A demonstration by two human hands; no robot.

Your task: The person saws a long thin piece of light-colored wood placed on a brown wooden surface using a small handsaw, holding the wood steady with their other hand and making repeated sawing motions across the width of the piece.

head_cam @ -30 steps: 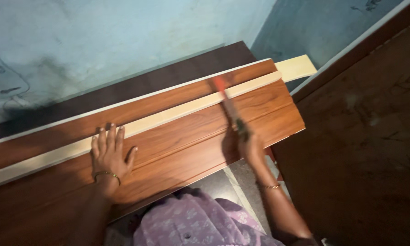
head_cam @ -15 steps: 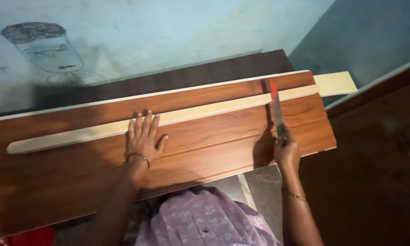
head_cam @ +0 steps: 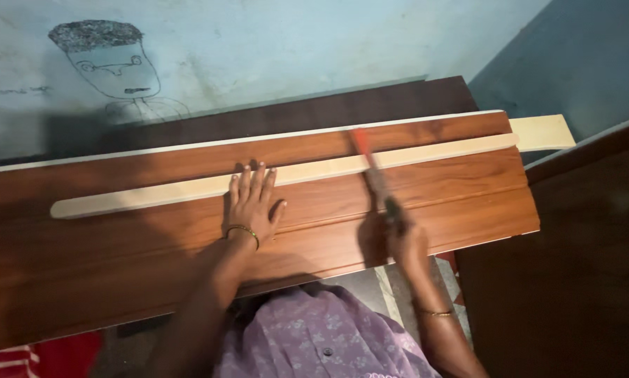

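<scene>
Left hand (head_cam: 251,203) presses flat, fingers spread, on the long pale wooden strip (head_cam: 188,194) while the right hand (head_cam: 407,241) grips a red-bladed handsaw (head_cam: 370,168) across it.

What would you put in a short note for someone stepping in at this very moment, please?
Left hand: flat, palm down, pressing the pale wooden strip onto the brown wood-grain panel.
Right hand: gripping the red-bladed saw, blade lying across the strip right of the left hand.
Done: whether a cut has begun cannot be seen.
Left: the strip looks unsevered under the blade.
</scene>
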